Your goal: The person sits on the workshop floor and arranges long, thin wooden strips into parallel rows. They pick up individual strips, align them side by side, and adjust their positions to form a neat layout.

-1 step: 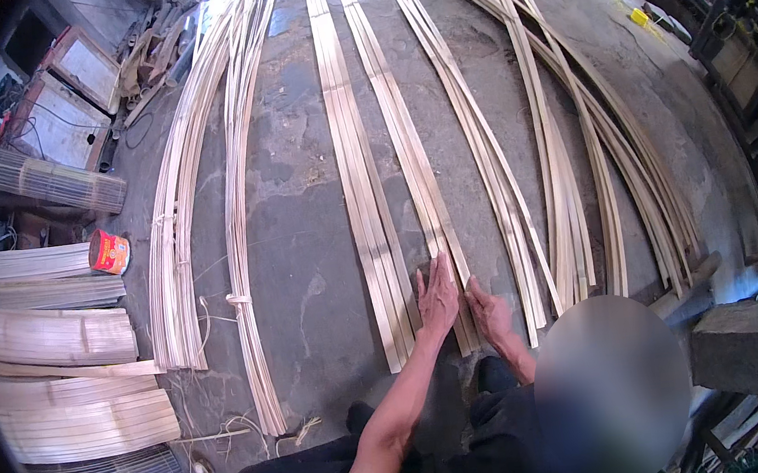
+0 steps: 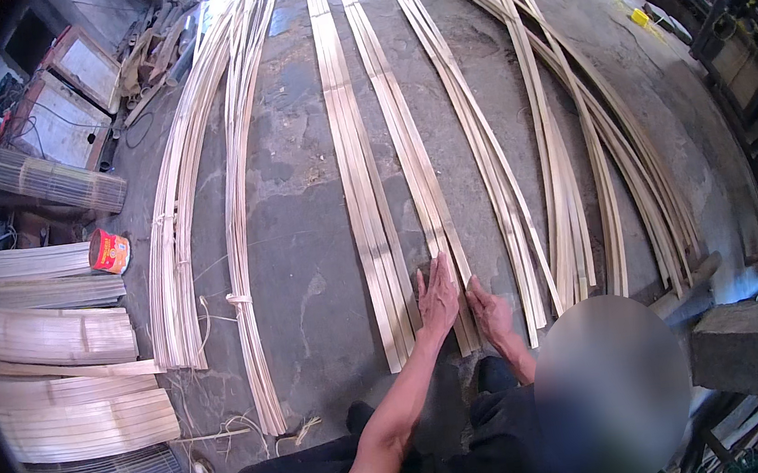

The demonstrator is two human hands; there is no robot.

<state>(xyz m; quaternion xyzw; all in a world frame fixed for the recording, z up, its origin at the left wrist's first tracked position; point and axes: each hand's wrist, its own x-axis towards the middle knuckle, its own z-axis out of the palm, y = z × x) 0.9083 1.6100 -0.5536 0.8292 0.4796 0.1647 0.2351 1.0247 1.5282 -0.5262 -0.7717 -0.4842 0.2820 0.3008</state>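
**Both palms flat on the strips**

Down on the floor (image 2: 313, 308), the left hand (image 2: 439, 297) lies spread, fingers straight, pressing the near end of the middle strips (image 2: 407, 155), likely to keep the ends level. The right hand (image 2: 492, 309) rests just beside it, flat and unclenched, on the same strips; neither hand grips anything. Left of those strips runs another flat band (image 2: 356, 174); well left, tied bundles (image 2: 175, 212) and an orange can (image 2: 109, 251). Compared with the earlier picture, nothing has shifted: hands and strips match.
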